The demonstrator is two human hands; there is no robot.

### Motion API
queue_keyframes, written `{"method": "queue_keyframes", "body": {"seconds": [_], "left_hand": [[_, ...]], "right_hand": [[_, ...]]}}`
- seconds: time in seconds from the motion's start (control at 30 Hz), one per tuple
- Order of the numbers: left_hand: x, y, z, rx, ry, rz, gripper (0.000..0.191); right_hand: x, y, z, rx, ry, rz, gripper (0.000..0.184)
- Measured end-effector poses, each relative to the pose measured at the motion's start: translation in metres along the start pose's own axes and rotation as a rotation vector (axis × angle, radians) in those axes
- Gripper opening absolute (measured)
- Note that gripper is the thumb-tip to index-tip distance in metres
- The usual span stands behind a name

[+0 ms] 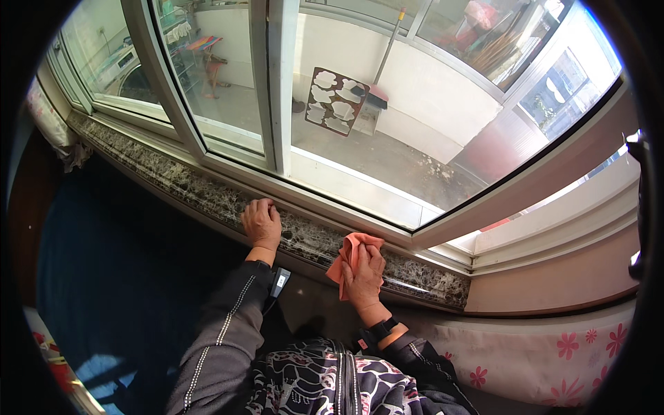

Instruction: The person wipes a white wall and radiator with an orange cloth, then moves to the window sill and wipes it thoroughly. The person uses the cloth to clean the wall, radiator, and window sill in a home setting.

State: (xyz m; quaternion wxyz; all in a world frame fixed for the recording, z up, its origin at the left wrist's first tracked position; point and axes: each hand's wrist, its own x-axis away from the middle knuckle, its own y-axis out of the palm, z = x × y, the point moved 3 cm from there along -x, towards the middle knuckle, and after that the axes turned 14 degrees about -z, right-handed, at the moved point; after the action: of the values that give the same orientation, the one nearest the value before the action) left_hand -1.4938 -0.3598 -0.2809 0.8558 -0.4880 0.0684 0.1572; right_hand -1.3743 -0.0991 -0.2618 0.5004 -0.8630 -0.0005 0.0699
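An orange cloth [348,259] is bunched under my right hand [364,275], whose fingers grip it against the front of the dark marbled window sill [306,238], close to the lower window frame. My left hand [262,224] rests farther left on the same sill, its fingers curled with nothing seen in them; whether they hold the sill's edge is hidden. Just beyond both hands runs the pale frame of the sliding window [332,207]. Dark sleeves with dotted trim cover both arms, and a black band circles my right wrist.
Through the glass stand a broom [389,49], a dustpan [367,118] and a brown-and-white patterned board [337,101]. A flowered curtain [524,358] lies at lower right, another [52,116] at far left. Dark blue fabric [114,249] spreads below the sill.
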Motion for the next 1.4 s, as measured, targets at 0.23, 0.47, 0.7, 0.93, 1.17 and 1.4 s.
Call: {"method": "queue_keyframes", "body": {"seconds": [0.23,0.47,0.7,0.93,1.17,1.4], "left_hand": [[0.082,0.002,0.093,0.402,0.412,-0.259,0.063],[0.073,0.006,0.086,0.108,0.684,-0.358,0.047],[-0.005,-0.054,-0.073,-0.055,0.369,-0.175,0.040],[-0.053,-0.082,-0.152,-0.120,0.024,-0.080,0.039],[0.007,-0.068,-0.101,-0.009,0.330,-0.237,0.043],[-0.091,-0.113,-0.254,-0.104,-0.079,-0.120,0.037]], "right_hand": [[-0.025,0.003,-0.017,-0.397,-0.148,0.018,0.028],[-0.029,-0.012,0.010,-0.177,-0.123,0.121,0.007],[-0.054,0.008,-0.022,0.016,-0.284,0.032,0.019],[-0.071,0.023,-0.056,0.180,-0.378,-0.118,0.038],[-0.073,0.023,-0.060,0.237,-0.344,-0.150,0.042],[-0.071,0.025,-0.059,0.234,-0.331,-0.131,0.043]]}}
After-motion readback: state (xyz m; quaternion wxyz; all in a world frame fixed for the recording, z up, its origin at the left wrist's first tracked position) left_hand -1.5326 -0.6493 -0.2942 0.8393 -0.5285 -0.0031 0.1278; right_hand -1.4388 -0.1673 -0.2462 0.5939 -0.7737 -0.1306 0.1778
